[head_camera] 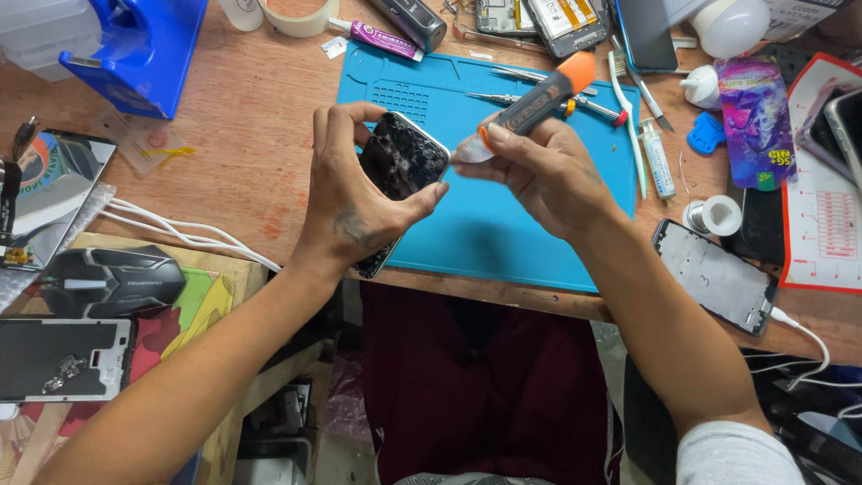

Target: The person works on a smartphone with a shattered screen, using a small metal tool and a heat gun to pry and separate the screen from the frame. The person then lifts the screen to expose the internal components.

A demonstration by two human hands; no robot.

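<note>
Left hand (pixel 355 202): fingers wrapped around the smartphone (pixel 401 162), held above the blue mat (pixel 503 224).
Right hand (pixel 539 166): fingers pinching the orange-capped screwdriver (pixel 539 99); tip touching the smartphone's edge.

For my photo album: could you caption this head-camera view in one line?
Over a blue work mat, the left hand holds a cracked phone while the right hand applies an orange-capped tool.

A worn reddish-brown wooden bench (pixel 260 135) fills the upper frame, evenly lit. A blue work mat (pixel 503 233) covers its middle. At lower left a smaller wooden side table (pixel 211 269) adjoins it; darkness lies beneath.
</note>
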